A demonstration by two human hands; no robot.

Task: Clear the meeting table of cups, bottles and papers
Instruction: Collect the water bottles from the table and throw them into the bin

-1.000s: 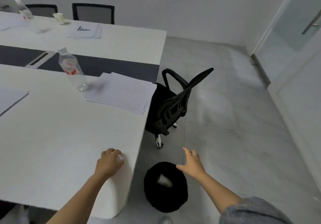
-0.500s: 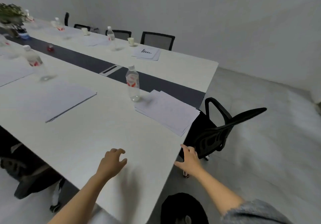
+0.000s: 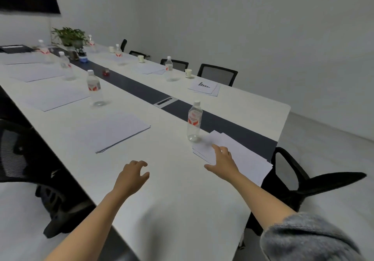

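White counter (image 3: 178,200), long, with a dark strip (image 3: 141,88) down its middle. Our left hand (image 3: 131,176) hovers over bare counter near us, fingers (image 3: 141,163) loosely curled with the thumb apart from them, holding nothing. Our right hand (image 3: 223,163) is out over the near-left corner of the fanned paper stack (image 3: 249,155) at the right end; its fingers are straight and spread, gripping nothing. We cannot tell if the fingertips touch the sheets or sit just above. Grey sleeve (image 3: 307,238) on that arm.

The nearest bottle (image 3: 194,124) is clear with a red label, upright, just beside the far-left corner of that stack and at the edge of the dark strip. Left of it lies a second paper stack (image 3: 119,131), flat and squared. Further left stands another bottle (image 3: 94,88), upright, with more sheets (image 3: 56,96) beside it.

On the far side of the strip we note a printed sheet pile (image 3: 205,86) with a bar chart, a paper cup (image 3: 188,73) just behind it and a bottle (image 3: 168,68) to its left. More cups and bottles further down are blurred.

A potted plant (image 3: 69,37) sits at the far left end. A black chair (image 3: 303,181) is at the right end of the counter, well tilted.
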